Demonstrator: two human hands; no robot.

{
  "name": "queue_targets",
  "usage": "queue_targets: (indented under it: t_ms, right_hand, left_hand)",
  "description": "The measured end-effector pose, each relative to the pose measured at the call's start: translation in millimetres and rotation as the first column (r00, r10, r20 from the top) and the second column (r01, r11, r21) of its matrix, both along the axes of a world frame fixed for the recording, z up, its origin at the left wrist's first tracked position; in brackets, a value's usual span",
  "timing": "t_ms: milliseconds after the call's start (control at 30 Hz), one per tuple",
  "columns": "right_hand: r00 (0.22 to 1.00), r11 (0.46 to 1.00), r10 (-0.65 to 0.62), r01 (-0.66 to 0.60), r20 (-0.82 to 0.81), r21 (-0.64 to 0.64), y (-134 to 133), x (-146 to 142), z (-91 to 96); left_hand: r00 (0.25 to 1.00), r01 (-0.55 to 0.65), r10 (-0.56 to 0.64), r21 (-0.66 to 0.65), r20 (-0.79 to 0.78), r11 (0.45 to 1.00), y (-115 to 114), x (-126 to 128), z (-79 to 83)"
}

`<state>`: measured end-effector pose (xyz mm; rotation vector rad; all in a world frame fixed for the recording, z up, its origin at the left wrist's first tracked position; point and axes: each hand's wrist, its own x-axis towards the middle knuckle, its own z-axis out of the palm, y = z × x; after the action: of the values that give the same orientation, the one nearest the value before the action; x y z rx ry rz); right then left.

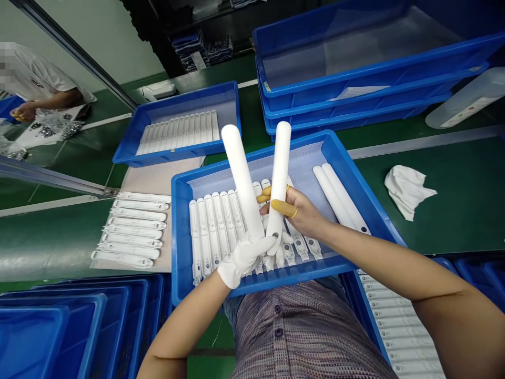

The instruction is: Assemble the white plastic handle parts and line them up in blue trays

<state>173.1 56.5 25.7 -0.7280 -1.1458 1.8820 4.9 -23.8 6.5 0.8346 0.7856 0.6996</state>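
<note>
My left hand (248, 255), in a white glove, grips the lower end of a long white plastic strip (241, 176) that tilts to the left. Yellow finger cots cover some fingertips of my right hand (298, 208), which is closed round a second smooth white strip (281, 152), nearly upright. This one has a small dark hole near its lower end, where my gloved fingers also touch it. Both strips are above a blue tray (180, 231) holding a row of similar white pieces (216, 226). Two more smooth strips (341, 197) lie at the tray's right side.
White pieces (132, 229) lie stacked in a row on a board at left. Behind stands another blue tray (177, 153) with pieces. Stacked blue trays (355, 100), a plastic bottle (469, 100) and a crumpled cloth (408, 189) are at right. A co-worker (43, 79) is far left.
</note>
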Motion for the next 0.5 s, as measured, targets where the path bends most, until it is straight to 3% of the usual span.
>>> queue_targets:
  t_ms: [133,233,367,500]
  right_hand:
    - [0.973,0.973,-0.231,0.231,-0.018,-0.005,0,-2,-0.3]
    - [0.949,0.951,-0.309,0.305,0.066,0.057,5,2,4.8]
    - [0.956,0.979,-0.200,0.185,0.215,0.089,8,-1,9.1]
    - [0.979,0.995,-0.083,0.071,0.188,0.069,7,-4,7.0]
  left_hand:
    - [0.984,-0.179,0.179,0.088,0.013,0.980,4,8,-11.8]
    - [0.981,-0.193,0.192,0.114,0.027,0.974,4,9,-19.1]
    - [0.977,-0.071,0.097,0.142,-0.190,0.987,5,8,-20.9]
    - [0.958,0.123,-0.054,0.232,-0.282,0.965,5,10,-15.4]
